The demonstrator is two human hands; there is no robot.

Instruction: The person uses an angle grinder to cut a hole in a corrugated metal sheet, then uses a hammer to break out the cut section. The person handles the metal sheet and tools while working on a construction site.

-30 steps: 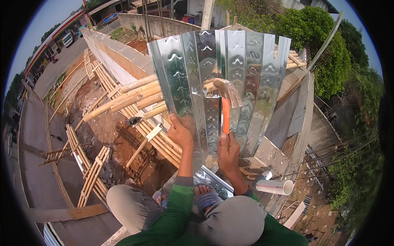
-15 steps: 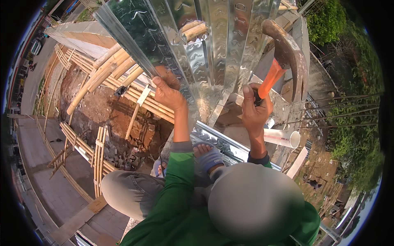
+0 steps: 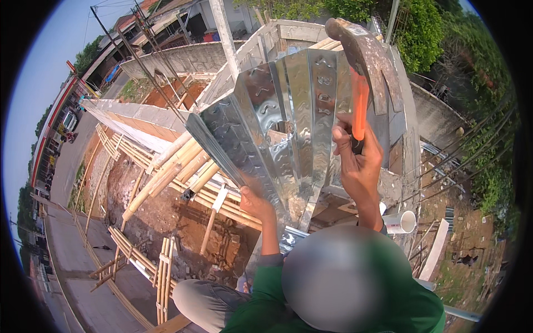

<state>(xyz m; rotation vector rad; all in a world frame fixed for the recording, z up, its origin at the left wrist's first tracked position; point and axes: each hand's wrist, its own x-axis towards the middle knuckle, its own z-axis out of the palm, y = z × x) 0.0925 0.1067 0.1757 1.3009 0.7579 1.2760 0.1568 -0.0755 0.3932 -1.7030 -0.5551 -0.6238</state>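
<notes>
A ribbed, shiny sheet of galvanized metal decking (image 3: 222, 130) stands tilted in front of me, with a jagged cut hole through its middle. My left hand (image 3: 258, 204) is closed around the sheet's lower left edge. Raised at the sheet's right side, my right hand (image 3: 361, 161) grips a claw hammer (image 3: 360, 105) low on its orange handle, near the black end. The rusty, worn hammer head points upward, its claw curving to the right. I see no contact between the hammer and the sheet.
Bundled bamboo poles (image 3: 166, 175) run along the left over an earth pit (image 3: 208, 238). A concrete wall top (image 3: 413, 161) and a white pipe (image 3: 401, 222) lie to the right. Thin rebar rods (image 3: 461, 155) stick out far right. A pale plank (image 3: 434, 250) lies below.
My view has tilted up, showing more of the yard, road and sky beyond the sheet. The hammer's handle has turned more upright. My left hand still grips the sheet's edge.
</notes>
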